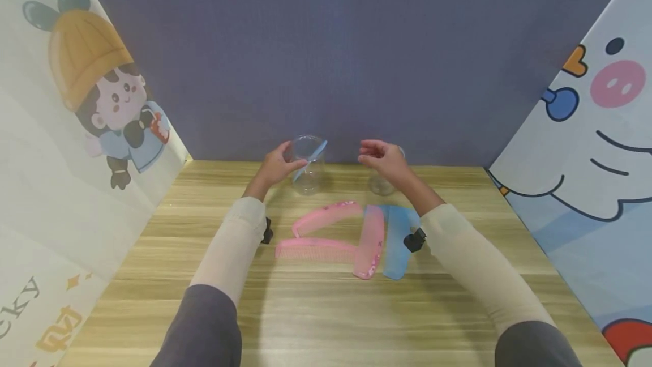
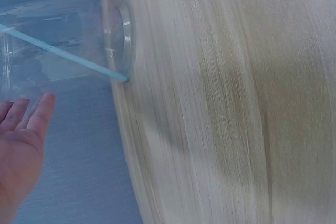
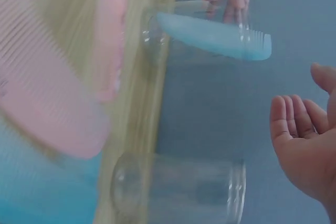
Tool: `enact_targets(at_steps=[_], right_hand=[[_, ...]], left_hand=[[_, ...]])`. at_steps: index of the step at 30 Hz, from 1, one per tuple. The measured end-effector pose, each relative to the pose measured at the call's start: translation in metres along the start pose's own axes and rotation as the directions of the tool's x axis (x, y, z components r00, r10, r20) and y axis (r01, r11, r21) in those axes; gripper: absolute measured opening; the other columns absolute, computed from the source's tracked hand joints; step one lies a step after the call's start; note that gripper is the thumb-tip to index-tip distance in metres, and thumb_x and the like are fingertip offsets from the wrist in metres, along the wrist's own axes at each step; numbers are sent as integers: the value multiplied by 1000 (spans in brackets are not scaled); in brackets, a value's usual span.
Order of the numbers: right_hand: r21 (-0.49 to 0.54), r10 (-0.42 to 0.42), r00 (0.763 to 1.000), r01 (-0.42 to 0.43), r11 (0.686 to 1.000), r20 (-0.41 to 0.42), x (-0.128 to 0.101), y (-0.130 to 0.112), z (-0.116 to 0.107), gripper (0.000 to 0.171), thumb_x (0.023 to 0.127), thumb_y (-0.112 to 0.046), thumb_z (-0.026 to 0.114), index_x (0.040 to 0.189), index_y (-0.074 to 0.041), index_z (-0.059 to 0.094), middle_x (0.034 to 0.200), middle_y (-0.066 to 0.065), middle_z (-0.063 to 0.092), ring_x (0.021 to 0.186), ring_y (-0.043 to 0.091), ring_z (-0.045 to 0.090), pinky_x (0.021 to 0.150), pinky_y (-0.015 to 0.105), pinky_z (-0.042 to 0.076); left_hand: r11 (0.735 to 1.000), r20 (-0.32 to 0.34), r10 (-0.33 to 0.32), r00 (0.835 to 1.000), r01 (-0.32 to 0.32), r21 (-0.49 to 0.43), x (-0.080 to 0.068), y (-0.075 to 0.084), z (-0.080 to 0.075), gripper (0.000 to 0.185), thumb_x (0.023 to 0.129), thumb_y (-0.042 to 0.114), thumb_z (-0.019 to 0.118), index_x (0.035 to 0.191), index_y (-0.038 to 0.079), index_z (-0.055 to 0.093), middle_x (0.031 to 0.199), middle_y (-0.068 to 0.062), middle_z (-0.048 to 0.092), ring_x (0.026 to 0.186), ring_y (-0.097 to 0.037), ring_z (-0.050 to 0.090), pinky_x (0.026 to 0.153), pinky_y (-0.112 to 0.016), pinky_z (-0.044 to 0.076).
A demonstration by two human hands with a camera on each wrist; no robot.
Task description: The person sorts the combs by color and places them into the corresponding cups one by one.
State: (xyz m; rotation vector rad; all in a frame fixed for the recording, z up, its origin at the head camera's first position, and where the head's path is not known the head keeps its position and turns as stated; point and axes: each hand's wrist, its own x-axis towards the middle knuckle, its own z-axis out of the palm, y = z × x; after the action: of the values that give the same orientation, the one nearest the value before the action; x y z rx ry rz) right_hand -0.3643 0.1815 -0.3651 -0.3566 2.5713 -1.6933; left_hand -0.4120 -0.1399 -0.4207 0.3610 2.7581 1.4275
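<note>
A clear jar (image 1: 308,186) stands at the back of the table with a light blue comb (image 1: 318,153) leaning slantwise in it, its end above the rim. My left hand (image 1: 277,166) is at that jar's left side near the rim; in the left wrist view its fingers (image 2: 44,114) are extended beside the wall. Whether they touch it I cannot tell. A second clear jar (image 3: 181,188) stands to the right with nothing seen in it. In front of its upper part, my right hand (image 1: 384,158) hovers with loosely bent fingers and holds nothing.
Pink combs (image 1: 316,249) and blue combs (image 1: 397,242) lie on the wooden table (image 1: 326,321) in front of the jars, some overlapping. A dark panel (image 1: 326,61) rises right behind the jars. Printed walls flank the table.
</note>
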Motion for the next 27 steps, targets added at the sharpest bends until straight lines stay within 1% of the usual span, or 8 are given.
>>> enact_targets(at_steps=[4,7,11,15,18,21,24,27], right_hand=[[-102,-10,999,13,995,32,-12,15,-12,50,99,-19,68,145,-6,55,136,18,63,121,29,63,88,23,59],[-155,2,999,5,988,39,-19,27,-23,50,100,-20,68,146,-7,54,138,20,62,123,32,62,88,23,57],[-195,25,999,-18,981,35,-29,48,-35,50,99,-23,69,144,-5,56,137,21,63,123,33,62,84,18,56],[-245,10,999,1,970,45,-38,70,-45,48,98,-18,69,141,2,57,133,27,64,119,36,64,82,13,54],[-312,-3,998,22,950,60,-44,83,-50,47,97,-13,69,138,7,58,130,30,65,113,37,66,81,15,55],[-373,-8,997,34,927,71,-51,96,-55,47,96,-13,70,136,8,59,128,31,65,108,36,67,81,22,58],[-436,-5,998,34,899,69,-59,109,-61,47,94,-15,71,134,8,60,126,31,66,107,38,68,86,37,60],[-497,24,997,15,868,72,-68,120,-68,49,95,-19,71,136,6,60,127,29,66,109,39,66,91,49,58]], left_hand=[[1000,10,9,1000,-8,-7,0,-1,-1,99,90,51,75,162,7,24,165,-16,34,144,-39,47,118,-50,43],[1000,11,16,1000,-16,-8,1,-2,-1,97,90,51,74,162,7,25,165,-16,34,143,-39,47,118,-50,44],[1000,12,21,1000,-21,-11,2,-4,-1,95,91,48,74,162,7,25,165,-15,34,143,-39,47,117,-50,44],[1000,16,19,1000,-19,-10,1,-5,-1,95,91,47,74,162,7,24,165,-15,34,143,-39,47,117,-50,44],[1000,19,14,1000,-14,-13,0,-5,-1,95,92,48,74,162,8,24,165,-15,34,144,-39,47,118,-50,44],[1000,16,12,1000,-12,-16,-1,-4,-1,94,92,47,74,162,8,24,165,-15,34,143,-39,47,118,-50,43],[1000,16,17,1000,-17,-20,0,-3,-1,94,92,46,74,162,8,24,166,-14,33,144,-39,46,118,-50,43],[1000,20,24,1000,-24,-20,0,-3,-1,93,92,46,73,162,8,24,166,-14,33,144,-39,46,118,-50,43]])
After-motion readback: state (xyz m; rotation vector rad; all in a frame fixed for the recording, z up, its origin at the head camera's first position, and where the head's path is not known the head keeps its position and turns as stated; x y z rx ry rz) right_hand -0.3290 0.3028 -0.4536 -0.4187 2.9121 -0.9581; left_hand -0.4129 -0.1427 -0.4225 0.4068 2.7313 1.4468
